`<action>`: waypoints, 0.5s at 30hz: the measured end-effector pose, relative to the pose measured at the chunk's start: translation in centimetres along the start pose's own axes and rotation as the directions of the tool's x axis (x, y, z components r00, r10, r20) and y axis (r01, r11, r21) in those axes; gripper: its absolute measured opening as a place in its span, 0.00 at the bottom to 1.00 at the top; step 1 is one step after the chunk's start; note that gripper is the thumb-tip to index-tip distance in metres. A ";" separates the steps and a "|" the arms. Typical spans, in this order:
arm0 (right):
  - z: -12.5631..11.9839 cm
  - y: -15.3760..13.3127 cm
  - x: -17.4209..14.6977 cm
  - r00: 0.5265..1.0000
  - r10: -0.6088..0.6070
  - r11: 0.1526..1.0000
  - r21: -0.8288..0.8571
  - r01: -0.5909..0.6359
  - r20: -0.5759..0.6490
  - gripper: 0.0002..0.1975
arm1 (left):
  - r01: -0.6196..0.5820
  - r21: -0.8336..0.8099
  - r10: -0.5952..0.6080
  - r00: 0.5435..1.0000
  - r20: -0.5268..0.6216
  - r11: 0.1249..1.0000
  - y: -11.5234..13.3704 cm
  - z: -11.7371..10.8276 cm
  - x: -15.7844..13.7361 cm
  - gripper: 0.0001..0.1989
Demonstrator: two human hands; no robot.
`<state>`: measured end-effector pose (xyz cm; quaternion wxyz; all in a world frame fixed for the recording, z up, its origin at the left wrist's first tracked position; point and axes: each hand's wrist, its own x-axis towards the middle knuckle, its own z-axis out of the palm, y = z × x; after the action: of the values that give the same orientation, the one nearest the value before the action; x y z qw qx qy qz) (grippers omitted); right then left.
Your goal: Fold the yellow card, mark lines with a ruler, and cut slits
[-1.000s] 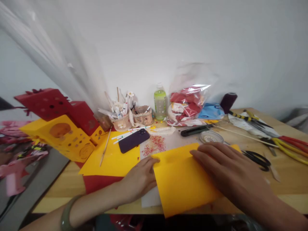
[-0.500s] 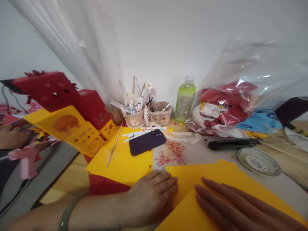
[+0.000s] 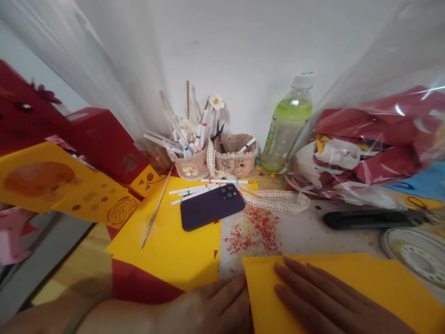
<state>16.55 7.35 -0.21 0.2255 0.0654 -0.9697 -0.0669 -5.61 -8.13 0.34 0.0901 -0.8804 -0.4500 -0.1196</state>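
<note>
A folded sheet of yellow paper lies at the front of the table. My right hand is laid flat on it, fingers stretched and pointing to the upper left. My left hand rests at the sheet's left edge with its fingers extended side by side; its thumb is hidden. A bracelet circles my left wrist. Beyond that hand, another yellow sheet overlaps red paper. On this sheet lie a dark phone, a thin wooden stick and several white markers.
Two small baskets hold markers and pliers. A green-labelled bottle stands by the wall. A plastic bag, a dark-handled tool and a round dish are at right. Red and yellow cut-out boxes and a pink glue gun are at left.
The upper layer of the folded yellow paper has turned, so its left edge now runs nearly straight beside my left hand. My left hand has shifted lower in view. The camera has come closer.
</note>
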 end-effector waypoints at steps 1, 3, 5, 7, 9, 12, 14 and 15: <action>0.3 0.0 -0.1 1.000 0.012 1.000 0.000 -0.012 -0.002 0.22 | -0.005 -0.001 0.005 0.999 0.051 1.000 -0.1 -0.2 0.1 0.17; 0.9 0.1 -0.3 1.000 0.013 1.000 -0.022 -0.013 0.002 0.23 | -0.001 -0.032 0.006 0.990 0.142 0.999 -0.3 -0.8 0.3 0.17; 1.3 0.2 -0.5 1.000 -0.014 0.999 -0.052 0.014 0.012 0.24 | -0.016 -0.032 0.021 0.985 0.170 0.999 -0.5 -1.3 0.5 0.17; 1.5 0.3 -0.6 0.999 -0.034 0.997 -0.071 0.036 0.029 0.25 | -0.056 0.034 0.052 0.991 0.127 0.998 -0.5 -1.4 0.5 0.17; 1.7 0.4 -0.5 0.999 -0.035 0.996 -0.086 0.037 0.034 0.25 | -0.085 0.101 0.080 0.995 0.060 0.991 -0.5 -1.1 0.3 0.18; 1.8 0.6 -0.3 0.998 -0.041 0.994 -0.094 0.045 0.045 0.25 | -0.082 0.141 0.081 0.997 0.015 0.987 -0.3 0.4 -0.4 0.17; 1.9 0.8 -0.3 0.996 -0.065 0.994 -0.088 0.070 0.063 0.25 | -0.053 0.140 0.058 0.998 -0.031 0.989 -0.1 1.3 -0.8 0.16; 2.0 0.9 -0.3 0.995 -0.076 0.993 -0.085 0.082 0.067 0.26 | -0.046 0.144 0.055 0.997 -0.055 0.988 0.0 1.6 -0.9 0.16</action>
<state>15.83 8.48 -1.92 0.1945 0.0916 -0.9692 -0.1202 -5.96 -8.41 -1.44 0.1690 -0.8790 -0.4320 -0.1103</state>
